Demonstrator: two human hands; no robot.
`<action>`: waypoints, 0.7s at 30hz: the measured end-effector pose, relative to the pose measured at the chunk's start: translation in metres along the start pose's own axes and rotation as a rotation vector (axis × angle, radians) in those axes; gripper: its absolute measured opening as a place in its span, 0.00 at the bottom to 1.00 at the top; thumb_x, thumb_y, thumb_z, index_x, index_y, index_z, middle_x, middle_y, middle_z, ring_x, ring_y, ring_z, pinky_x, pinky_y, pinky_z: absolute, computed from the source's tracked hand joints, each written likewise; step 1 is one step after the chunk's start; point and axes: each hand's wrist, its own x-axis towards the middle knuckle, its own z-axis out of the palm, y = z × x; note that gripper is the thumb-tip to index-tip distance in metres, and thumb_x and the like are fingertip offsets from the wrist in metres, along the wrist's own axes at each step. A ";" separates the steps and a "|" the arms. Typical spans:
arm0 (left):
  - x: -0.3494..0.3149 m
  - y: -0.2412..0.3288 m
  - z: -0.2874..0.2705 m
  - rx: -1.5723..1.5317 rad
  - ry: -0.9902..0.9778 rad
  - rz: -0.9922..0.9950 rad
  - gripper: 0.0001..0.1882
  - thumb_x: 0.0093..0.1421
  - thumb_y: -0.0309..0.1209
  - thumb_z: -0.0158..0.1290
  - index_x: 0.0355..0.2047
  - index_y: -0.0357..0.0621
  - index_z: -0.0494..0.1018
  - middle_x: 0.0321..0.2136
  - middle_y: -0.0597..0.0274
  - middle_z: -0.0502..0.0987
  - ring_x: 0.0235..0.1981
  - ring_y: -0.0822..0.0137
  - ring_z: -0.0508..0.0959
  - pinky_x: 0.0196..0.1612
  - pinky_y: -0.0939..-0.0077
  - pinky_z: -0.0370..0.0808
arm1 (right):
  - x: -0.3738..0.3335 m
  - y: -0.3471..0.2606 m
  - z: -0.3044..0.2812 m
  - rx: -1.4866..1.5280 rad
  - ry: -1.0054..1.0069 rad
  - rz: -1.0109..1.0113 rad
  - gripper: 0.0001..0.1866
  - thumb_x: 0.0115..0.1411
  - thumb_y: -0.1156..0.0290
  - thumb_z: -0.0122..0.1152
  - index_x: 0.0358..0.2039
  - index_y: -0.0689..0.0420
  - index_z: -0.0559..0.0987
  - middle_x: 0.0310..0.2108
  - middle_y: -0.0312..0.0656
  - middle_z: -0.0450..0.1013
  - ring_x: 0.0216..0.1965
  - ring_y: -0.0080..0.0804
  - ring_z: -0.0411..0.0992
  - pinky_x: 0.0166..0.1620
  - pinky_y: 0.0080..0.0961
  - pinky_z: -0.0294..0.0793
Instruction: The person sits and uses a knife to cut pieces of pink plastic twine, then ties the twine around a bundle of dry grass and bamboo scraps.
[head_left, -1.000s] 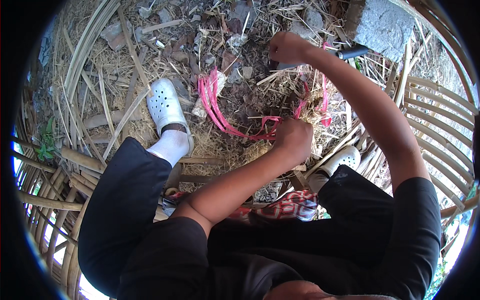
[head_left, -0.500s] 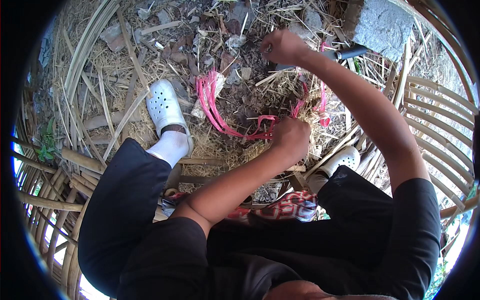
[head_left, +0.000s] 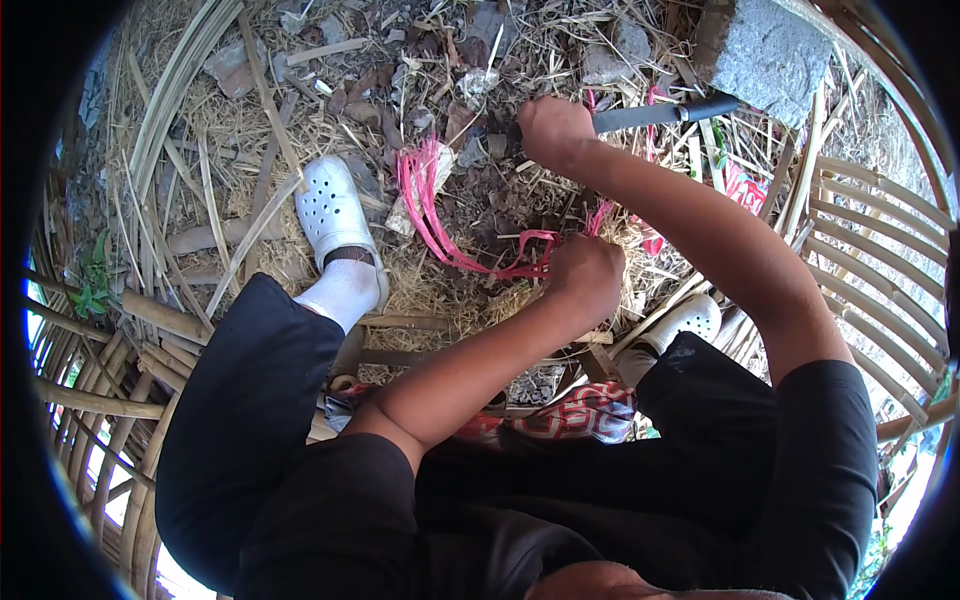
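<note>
Pink plastic twine (head_left: pixel 432 222) lies in a loose curve on the ground, its strands leading to my left hand (head_left: pixel 588 275). That hand is closed around them, knuckles up, and a short tuft sticks out beyond its fingers. Farther out, my right hand (head_left: pixel 557 132) is a fist; what it grips, if anything, is hidden. Just to its right lies a knife (head_left: pixel 645 116) with a dark handle pointing right, pink strands crossing near its blade. More pink twine is partly covered by my right forearm.
A big grey stone block (head_left: pixel 768 58) sits at the far right. Bamboo slat frames (head_left: pixel 880 270) curve along both sides. Straw, split bamboo strips (head_left: pixel 185 95) and stones litter the ground. My clog-shod feet (head_left: pixel 335 210) flank the work, with a red-and-white patterned bag (head_left: pixel 585 412) between my legs.
My right hand has come nearer to me, still closed, uncovering the knife's blade. My left hand has barely moved and keeps its grip on the twine.
</note>
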 end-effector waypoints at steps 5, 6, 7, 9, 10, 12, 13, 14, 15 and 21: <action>0.001 -0.001 0.001 0.024 -0.009 0.019 0.07 0.49 0.25 0.54 0.27 0.38 0.81 0.27 0.46 0.81 0.31 0.50 0.83 0.31 0.60 0.81 | 0.000 -0.001 0.001 -0.020 0.009 0.032 0.13 0.62 0.71 0.50 0.46 0.59 0.76 0.42 0.49 0.77 0.45 0.42 0.78 0.44 0.37 0.80; 0.001 -0.001 0.001 0.023 -0.005 0.030 0.07 0.49 0.25 0.54 0.27 0.38 0.81 0.27 0.46 0.81 0.31 0.50 0.83 0.31 0.60 0.81 | 0.000 -0.001 0.002 -0.012 0.022 0.034 0.13 0.62 0.72 0.50 0.46 0.59 0.76 0.42 0.49 0.77 0.45 0.42 0.79 0.44 0.37 0.80; 0.000 -0.001 0.000 0.022 0.000 0.039 0.07 0.48 0.26 0.55 0.27 0.38 0.81 0.26 0.46 0.81 0.30 0.50 0.83 0.31 0.60 0.81 | 0.000 -0.002 0.004 -0.003 0.035 0.035 0.13 0.62 0.72 0.50 0.46 0.59 0.76 0.42 0.49 0.77 0.44 0.42 0.79 0.43 0.36 0.80; 0.001 -0.003 0.004 0.008 0.020 0.028 0.07 0.45 0.25 0.56 0.26 0.37 0.80 0.25 0.45 0.81 0.30 0.49 0.83 0.32 0.59 0.81 | 0.001 -0.003 0.006 0.012 0.036 0.031 0.14 0.62 0.72 0.50 0.46 0.59 0.76 0.42 0.49 0.77 0.45 0.43 0.79 0.44 0.36 0.80; 0.001 -0.003 0.003 -0.008 0.041 0.016 0.07 0.42 0.24 0.57 0.25 0.37 0.79 0.24 0.44 0.80 0.30 0.49 0.83 0.33 0.58 0.80 | 0.001 -0.004 0.006 0.024 0.036 0.026 0.14 0.62 0.72 0.51 0.47 0.60 0.76 0.42 0.50 0.77 0.45 0.43 0.79 0.45 0.36 0.80; 0.001 -0.002 0.002 0.002 0.014 -0.002 0.08 0.42 0.23 0.57 0.25 0.37 0.79 0.24 0.44 0.80 0.30 0.49 0.83 0.33 0.58 0.80 | 0.002 -0.003 0.004 0.065 0.018 0.035 0.14 0.61 0.72 0.52 0.46 0.61 0.77 0.42 0.51 0.78 0.45 0.44 0.78 0.45 0.36 0.80; 0.001 -0.002 0.000 0.015 -0.012 -0.017 0.08 0.41 0.23 0.57 0.25 0.37 0.79 0.24 0.44 0.80 0.30 0.49 0.83 0.33 0.58 0.80 | 0.002 -0.002 0.002 0.104 0.003 0.046 0.15 0.60 0.71 0.52 0.45 0.62 0.78 0.42 0.52 0.78 0.45 0.45 0.78 0.46 0.36 0.80; 0.002 -0.003 0.000 0.016 -0.011 -0.016 0.08 0.41 0.23 0.57 0.25 0.37 0.79 0.24 0.44 0.80 0.30 0.49 0.83 0.33 0.58 0.80 | 0.005 0.002 0.000 0.104 0.005 0.046 0.15 0.60 0.71 0.52 0.45 0.62 0.78 0.42 0.52 0.78 0.45 0.45 0.78 0.46 0.36 0.80; 0.004 -0.004 0.001 0.020 -0.010 -0.022 0.08 0.42 0.23 0.57 0.26 0.38 0.80 0.24 0.44 0.80 0.30 0.49 0.83 0.33 0.58 0.80 | 0.009 0.010 -0.005 0.119 -0.008 0.028 0.13 0.58 0.66 0.56 0.40 0.59 0.80 0.40 0.50 0.79 0.43 0.45 0.79 0.47 0.37 0.79; 0.017 -0.025 -0.022 0.060 -0.035 -0.107 0.09 0.47 0.30 0.61 0.28 0.37 0.81 0.28 0.46 0.81 0.32 0.50 0.83 0.35 0.58 0.80 | 0.001 0.093 -0.045 0.309 0.206 -0.597 0.08 0.53 0.68 0.61 0.28 0.60 0.81 0.27 0.47 0.79 0.26 0.34 0.77 0.31 0.31 0.78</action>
